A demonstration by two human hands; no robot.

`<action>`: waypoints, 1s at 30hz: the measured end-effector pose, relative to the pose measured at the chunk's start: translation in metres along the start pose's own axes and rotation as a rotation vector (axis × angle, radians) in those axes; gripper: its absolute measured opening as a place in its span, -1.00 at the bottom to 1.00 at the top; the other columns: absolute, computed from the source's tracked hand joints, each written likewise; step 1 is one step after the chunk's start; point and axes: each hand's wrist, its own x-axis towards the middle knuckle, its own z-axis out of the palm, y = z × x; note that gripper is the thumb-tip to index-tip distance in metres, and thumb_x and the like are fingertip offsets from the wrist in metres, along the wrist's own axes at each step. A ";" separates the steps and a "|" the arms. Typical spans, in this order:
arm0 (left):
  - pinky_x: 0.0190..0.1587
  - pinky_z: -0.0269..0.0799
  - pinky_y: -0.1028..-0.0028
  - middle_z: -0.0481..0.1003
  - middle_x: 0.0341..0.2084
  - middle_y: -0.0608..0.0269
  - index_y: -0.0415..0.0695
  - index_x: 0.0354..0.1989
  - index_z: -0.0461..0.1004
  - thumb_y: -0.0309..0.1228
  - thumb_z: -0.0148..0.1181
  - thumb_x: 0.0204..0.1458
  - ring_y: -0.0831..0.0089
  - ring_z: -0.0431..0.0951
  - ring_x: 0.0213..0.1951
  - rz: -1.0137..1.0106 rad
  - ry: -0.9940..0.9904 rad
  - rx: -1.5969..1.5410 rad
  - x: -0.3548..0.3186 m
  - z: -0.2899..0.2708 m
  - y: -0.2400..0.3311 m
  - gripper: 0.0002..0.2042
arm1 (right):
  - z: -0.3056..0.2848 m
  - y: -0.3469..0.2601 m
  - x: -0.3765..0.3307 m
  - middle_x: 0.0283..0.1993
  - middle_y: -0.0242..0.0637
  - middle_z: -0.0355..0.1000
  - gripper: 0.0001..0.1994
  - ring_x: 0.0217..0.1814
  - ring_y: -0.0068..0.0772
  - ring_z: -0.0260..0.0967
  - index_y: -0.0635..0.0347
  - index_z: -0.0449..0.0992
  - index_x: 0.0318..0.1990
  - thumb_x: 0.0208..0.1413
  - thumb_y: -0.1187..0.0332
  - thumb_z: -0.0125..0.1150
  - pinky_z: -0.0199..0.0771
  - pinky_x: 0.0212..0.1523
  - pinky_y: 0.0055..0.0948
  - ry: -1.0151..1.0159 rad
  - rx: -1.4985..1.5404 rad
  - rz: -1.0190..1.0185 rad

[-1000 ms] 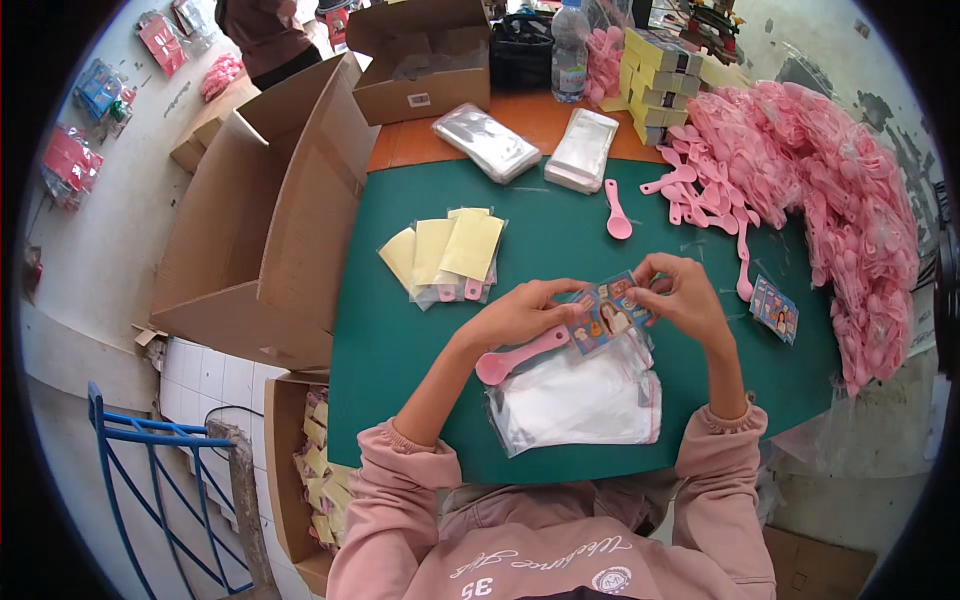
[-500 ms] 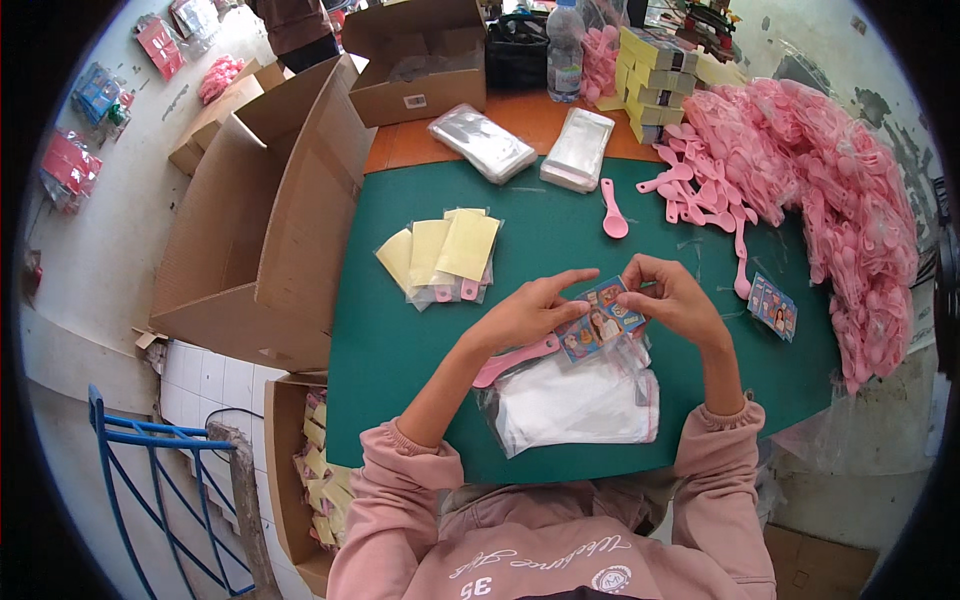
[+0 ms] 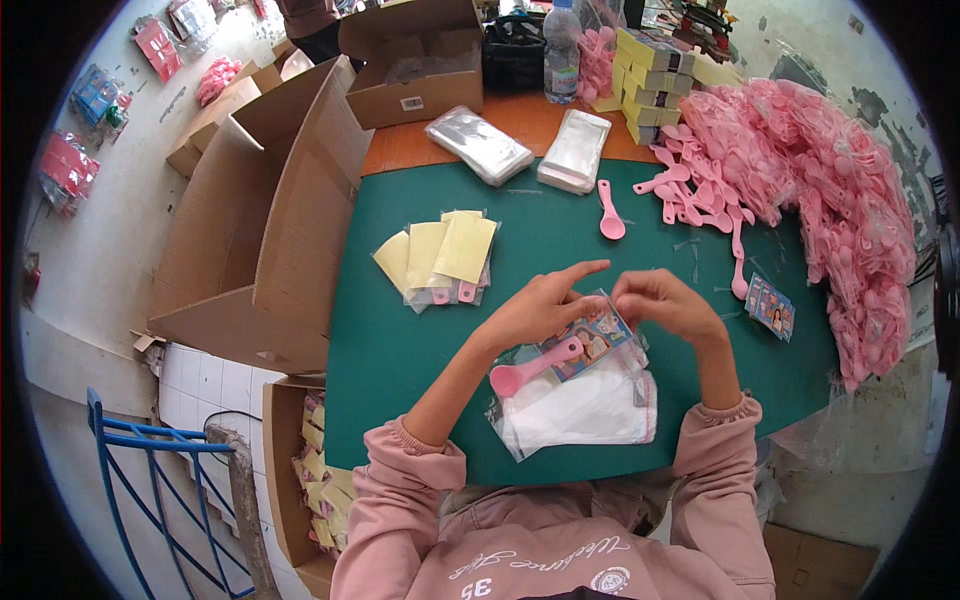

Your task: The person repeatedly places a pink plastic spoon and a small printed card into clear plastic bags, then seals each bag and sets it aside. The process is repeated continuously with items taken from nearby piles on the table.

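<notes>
A printed colourful card [image 3: 598, 342] lies tilted above a stack of clear plastic bags [image 3: 590, 412], with shiny clear film around it. Across the card's lower left is a pink spoon [image 3: 530, 370], bowl toward my left forearm. My left hand [image 3: 545, 310] holds the card's upper edge, thumb bent in and index finger stretched out. At the upper right corner, my right hand [image 3: 662, 303] has its fingers pinched together; what is between them is too small to make out. Whether card and spoon are both inside one bag cannot be told.
Packed yellow-backed sets [image 3: 440, 252] lie at left on the green table [image 3: 420, 370]. Loose pink spoons [image 3: 700, 190] and a big bagged heap [image 3: 850, 220] stand right, near more cards [image 3: 770, 307]. Bag stacks [image 3: 575, 150] lie at the back; an open carton [image 3: 230, 230] stands left.
The spoon has moved right and now overlaps the card. The card has shifted slightly down. My right fingers have left the card's face and moved to the corner.
</notes>
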 end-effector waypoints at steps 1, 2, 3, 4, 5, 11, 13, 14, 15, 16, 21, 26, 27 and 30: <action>-0.60 0.18 0.62 0.46 -0.57 0.26 -0.04 0.19 0.13 -0.32 0.05 0.07 0.69 0.22 -0.60 0.001 0.001 0.000 0.000 -0.001 0.001 -0.51 | -0.002 0.000 -0.001 -0.44 -0.46 0.31 -0.86 -0.45 -0.70 0.24 0.25 0.37 -0.38 0.04 0.37 0.14 0.32 -0.44 -0.63 0.000 -0.002 -0.001; -0.61 0.18 0.61 0.43 -0.61 0.29 -0.04 0.19 0.13 -0.31 0.04 0.07 0.69 0.22 -0.61 -0.012 0.001 0.012 -0.001 -0.002 0.003 -0.51 | -0.005 0.000 -0.003 -0.44 -0.45 0.32 -0.86 -0.44 -0.69 0.25 0.26 0.37 -0.37 0.05 0.37 0.12 0.32 -0.44 -0.63 0.044 0.065 0.007; -0.61 0.18 0.60 0.40 -0.65 0.32 -0.04 0.19 0.13 -0.31 0.04 0.07 0.68 0.22 -0.62 -0.026 0.001 0.024 -0.001 -0.003 0.004 -0.51 | -0.006 0.000 -0.003 -0.44 -0.44 0.33 -0.86 -0.43 -0.69 0.26 0.26 0.38 -0.36 0.06 0.37 0.11 0.33 -0.44 -0.62 0.088 0.132 0.014; -0.61 0.18 0.60 0.40 -0.65 0.32 -0.04 0.19 0.13 -0.31 0.04 0.07 0.68 0.22 -0.62 -0.025 0.001 0.025 -0.001 -0.003 0.004 -0.51 | -0.004 0.000 -0.002 -0.44 -0.44 0.33 -0.86 -0.43 -0.69 0.26 0.26 0.38 -0.36 0.06 0.37 0.11 0.33 -0.44 -0.62 0.089 0.131 0.014; -0.61 0.18 0.59 0.35 -0.68 0.33 -0.04 0.19 0.13 -0.31 0.04 0.07 0.68 0.20 -0.63 -0.020 0.013 0.039 0.000 -0.002 0.003 -0.52 | 0.000 0.000 -0.001 -0.44 -0.45 0.33 -0.86 -0.43 -0.68 0.26 0.27 0.38 -0.36 0.05 0.38 0.11 0.32 -0.42 -0.64 0.033 0.072 -0.003; -0.53 0.30 0.47 0.45 -0.65 0.13 -0.04 0.21 0.07 -0.25 0.03 0.08 0.48 0.39 -0.61 0.021 0.083 0.167 0.002 0.007 0.001 -0.48 | 0.010 0.022 0.012 -0.44 -0.41 0.38 -0.77 -0.45 -0.70 0.23 0.30 0.43 -0.33 -0.09 0.34 0.24 0.28 -0.46 -0.61 0.021 -0.222 -0.132; -0.48 0.34 0.42 0.49 -0.60 0.04 -0.03 0.22 0.05 -0.23 0.02 0.08 0.39 0.47 -0.58 0.038 0.128 0.186 0.000 0.008 0.003 -0.47 | 0.017 0.017 0.013 -0.44 -0.41 0.39 -0.76 -0.45 -0.70 0.21 0.30 0.44 -0.35 -0.14 0.35 0.28 0.26 -0.46 -0.62 0.066 -0.242 -0.157; -0.45 0.36 0.39 0.50 -0.55 -0.01 -0.05 0.22 0.03 -0.21 0.02 0.07 0.31 0.50 -0.54 -0.033 0.135 0.248 -0.001 0.008 0.007 -0.45 | 0.020 0.013 0.012 -0.45 -0.40 0.39 -0.79 -0.45 -0.70 0.21 0.30 0.45 -0.37 -0.16 0.38 0.28 0.25 -0.45 -0.63 0.085 -0.297 -0.160; -0.41 0.38 0.36 0.51 -0.50 -0.06 -0.06 0.22 0.01 -0.18 0.02 0.06 0.24 0.53 -0.51 -0.103 0.141 0.310 -0.002 0.007 0.010 -0.43 | 0.022 0.010 0.012 -0.47 -0.40 0.39 -0.81 -0.45 -0.70 0.21 0.30 0.47 -0.40 -0.19 0.41 0.29 0.25 -0.44 -0.63 0.103 -0.353 -0.162; -0.41 0.38 0.36 0.51 -0.50 -0.06 -0.06 0.22 0.01 -0.18 0.02 0.06 0.24 0.53 -0.51 -0.103 0.142 0.311 -0.003 0.007 0.009 -0.43 | 0.023 0.011 0.012 -0.47 -0.40 0.39 -0.81 -0.45 -0.70 0.21 0.30 0.47 -0.40 -0.19 0.41 0.29 0.25 -0.44 -0.63 0.103 -0.353 -0.163; -0.38 0.35 0.52 0.52 -0.53 0.10 -0.12 0.17 0.09 -0.19 0.09 0.02 0.43 0.50 -0.46 -0.027 -0.093 0.238 -0.015 -0.018 -0.018 -0.44 | 0.015 0.007 0.008 -0.47 -0.37 0.41 -0.81 -0.45 -0.66 0.28 0.33 0.50 -0.34 -0.18 0.49 0.26 0.30 -0.46 -0.59 0.199 -0.110 -0.006; -0.42 0.28 0.59 0.40 -0.53 0.36 -0.09 0.12 0.20 -0.33 0.23 -0.08 0.65 0.36 -0.47 0.080 -0.211 0.142 -0.027 -0.045 -0.024 -0.45 | 0.008 0.002 0.000 -0.47 -0.36 0.41 -0.86 -0.46 -0.64 0.30 0.36 0.47 -0.38 -0.17 0.54 0.21 0.31 -0.47 -0.62 0.212 0.008 -0.106; -0.40 0.29 0.61 0.41 -0.51 0.35 -0.09 0.13 0.18 -0.33 0.22 -0.07 0.64 0.38 -0.45 0.062 -0.207 0.139 -0.029 -0.047 -0.025 -0.44 | 0.012 -0.004 0.001 -0.47 -0.37 0.40 -0.89 -0.47 -0.64 0.30 0.36 0.45 -0.42 -0.17 0.55 0.20 0.30 -0.47 -0.64 0.170 0.073 -0.068; -0.37 0.32 0.61 0.43 -0.47 0.30 -0.09 0.15 0.14 -0.33 0.22 -0.06 0.60 0.42 -0.41 0.051 -0.185 0.014 -0.028 -0.039 -0.022 -0.43 | 0.002 -0.004 -0.001 -0.44 -0.34 0.41 -0.89 -0.46 -0.61 0.31 0.36 0.45 -0.41 -0.17 0.56 0.19 0.31 -0.46 -0.63 0.192 -0.180 0.014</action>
